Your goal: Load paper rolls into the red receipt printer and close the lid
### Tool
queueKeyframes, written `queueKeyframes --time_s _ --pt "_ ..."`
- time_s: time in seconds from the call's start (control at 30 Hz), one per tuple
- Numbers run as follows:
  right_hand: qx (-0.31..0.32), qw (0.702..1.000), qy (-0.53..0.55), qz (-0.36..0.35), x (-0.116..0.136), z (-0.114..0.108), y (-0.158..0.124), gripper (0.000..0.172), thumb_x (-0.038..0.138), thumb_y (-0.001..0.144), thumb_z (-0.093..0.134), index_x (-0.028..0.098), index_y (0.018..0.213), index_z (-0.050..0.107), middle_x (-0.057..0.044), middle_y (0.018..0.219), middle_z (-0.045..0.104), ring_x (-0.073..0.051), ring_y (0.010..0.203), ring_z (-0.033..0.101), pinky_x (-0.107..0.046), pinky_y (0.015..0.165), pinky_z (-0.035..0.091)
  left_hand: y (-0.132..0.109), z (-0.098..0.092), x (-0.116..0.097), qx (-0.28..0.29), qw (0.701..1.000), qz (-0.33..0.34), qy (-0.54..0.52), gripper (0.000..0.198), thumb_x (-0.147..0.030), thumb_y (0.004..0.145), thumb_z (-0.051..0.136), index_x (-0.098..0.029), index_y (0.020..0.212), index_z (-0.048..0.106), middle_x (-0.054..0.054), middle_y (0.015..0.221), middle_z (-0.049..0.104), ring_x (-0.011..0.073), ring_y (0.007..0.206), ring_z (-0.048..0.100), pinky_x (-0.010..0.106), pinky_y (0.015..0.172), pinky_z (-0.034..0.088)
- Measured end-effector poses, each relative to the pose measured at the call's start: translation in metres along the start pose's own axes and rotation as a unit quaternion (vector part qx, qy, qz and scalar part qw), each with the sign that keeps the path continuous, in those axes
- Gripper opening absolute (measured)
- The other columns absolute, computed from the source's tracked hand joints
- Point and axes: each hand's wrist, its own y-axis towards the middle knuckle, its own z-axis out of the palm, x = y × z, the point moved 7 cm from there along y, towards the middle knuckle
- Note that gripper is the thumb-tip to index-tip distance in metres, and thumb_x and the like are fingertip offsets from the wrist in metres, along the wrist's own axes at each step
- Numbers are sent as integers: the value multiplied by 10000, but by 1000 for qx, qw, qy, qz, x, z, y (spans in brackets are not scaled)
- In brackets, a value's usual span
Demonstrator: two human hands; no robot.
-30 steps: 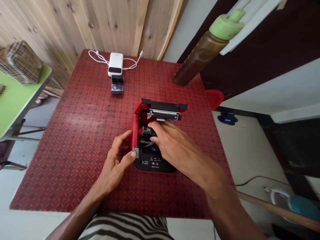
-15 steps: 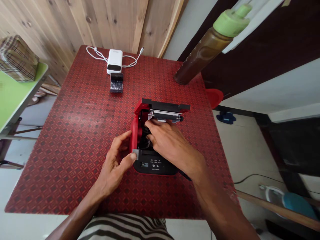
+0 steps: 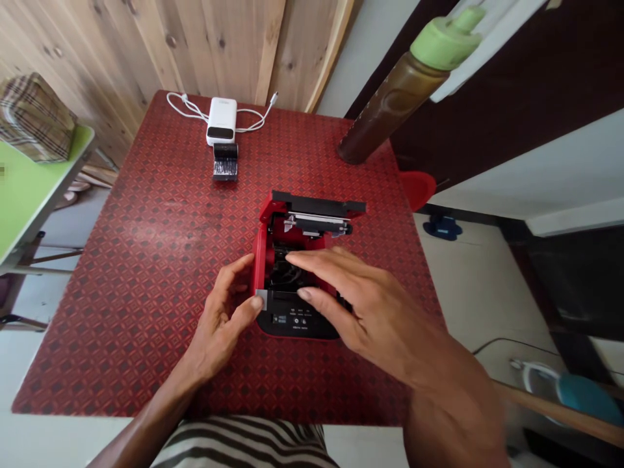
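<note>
A red and black printer stands on the table with its lid raised, a roller on the lid's underside. The dark inside of its compartment is partly visible; my right hand covers some of it. Around the printer's left side is my left hand, thumb on the grey front corner and fingers along the red wall. My right hand hovers over the right part of the compartment, thumb and fingers apart, with nothing seen between them.
Behind the printer lie a short dark roll with a loose end and a white power bank with a cable. A tall brown bottle with a green cap stands at the table's back right. A green table is to the left.
My right hand has drawn back from inside the compartment towards the right, and its fingers have spread. More of the printer's inside shows. My left hand stays at the left side.
</note>
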Motion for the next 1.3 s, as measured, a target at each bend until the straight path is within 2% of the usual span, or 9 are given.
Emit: queueKeyframes --time_s 0.2,0.37,0.57,0.67,0.77,0.9,1.0,1.1,1.3 --pt "-48 998 7 -38 7 12 -6 230 36 1101 625 188 1025 781 -74 1064 815 -233 998 742 -409 913 665 -1 -3 -1 8 1000 -11 4 605 -554 1023 781 -285 1551 661 126 1594 714 398 1489 657 583 1235 542" --pt "-154 985 -59 -58 19 2 -21 247 -2 1090 624 180 1126 788 -73 1047 801 -212 961 712 -386 877 655 6 -18 -16 -48 997 26 46 581 -578 1063 723 -292 1566 674 126 1638 684 410 1535 615 627 1293 461" --pt "-210 971 -91 -71 29 7 -46 243 9 1079 658 190 1171 792 -64 991 833 -202 906 740 -368 824 673 52 -11 -60 -75 982 155 83 540 -624 1073 711 -321 1520 728 87 1651 676 365 1532 606 538 1284 457" --pt "-232 962 -120 -84 30 16 -56 227 -2 1077 651 163 1158 785 -77 994 855 -213 907 760 -386 837 680 72 1 -71 -46 982 173 59 476 -651 1099 670 -297 1398 780 81 1469 772 331 1416 671 490 1216 493" --pt "-244 955 -141 -88 30 22 -61 215 -11 1078 634 123 1157 783 -101 1014 871 -227 934 776 -396 849 677 78 4 -76 -62 982 174 47 417 -664 1096 676 -279 1180 813 56 1276 800 288 1277 712 441 1132 526" --pt "-256 949 -160 -96 35 24 -64 231 9 1095 598 112 1172 790 -110 1018 879 -239 942 790 -399 818 665 67 5 -72 -68 986 145 38 304 -518 1004 853 -255 897 743 43 1230 799 295 1436 648 433 1242 466" --pt "-261 946 -168 -94 36 24 -65 227 32 1095 607 127 1157 804 -105 1006 882 -243 935 800 -398 796 662 51 6 -56 -58 995 86 15 250 -410 947 903 -280 1116 774 54 1472 755 316 1533 601 476 1295 454" --pt "-268 944 -171 -89 36 26 -66 255 11 1075 618 154 1160 812 -91 1019 891 -237 954 807 -388 816 671 36 7 -35 -42 999 27 4 581 -405 957 882 -320 1487 663 87 1602 696 342 1561 596 538 1294 481" --pt "-266 949 -169 -30 26 27 -67 271 44 1059 687 212 1235 806 -132 1377 860 -307 1303 809 -478 1037 667 26 8 -16 -1 1000 -20 -10 623 -430 1001 835 -281 1574 643 106 1706 630 355 1640 532 547 1372 410"
